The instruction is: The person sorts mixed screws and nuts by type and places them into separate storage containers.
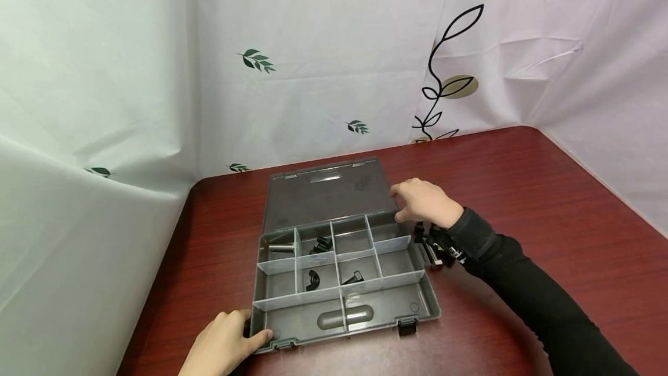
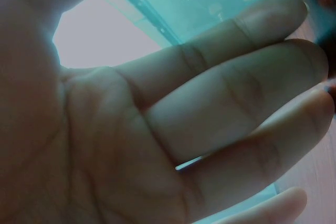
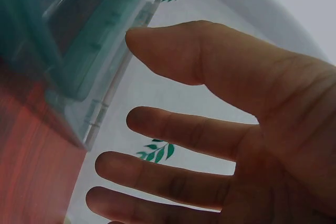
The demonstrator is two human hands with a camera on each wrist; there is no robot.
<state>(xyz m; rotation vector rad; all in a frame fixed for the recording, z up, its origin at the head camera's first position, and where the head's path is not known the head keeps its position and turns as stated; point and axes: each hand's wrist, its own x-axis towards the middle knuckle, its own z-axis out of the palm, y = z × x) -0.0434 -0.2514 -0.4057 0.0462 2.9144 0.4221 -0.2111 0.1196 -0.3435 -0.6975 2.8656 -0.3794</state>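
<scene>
Right now a grey divided box [image 1: 386, 307] lies on the red-brown table [image 1: 522, 190], its lid [image 1: 331, 199] laid back on the far side. Small black parts [image 1: 322, 245] and a metal rod [image 1: 282, 247] sit in its compartments. At the near left corner the left hand [image 1: 221, 338] rests with fingers nearly straight, thumb over the rim. By the far right corner the right hand [image 1: 425, 201] is spread wide, thumb well apart from the fingers — whether it touches the box, I cannot tell.
</scene>
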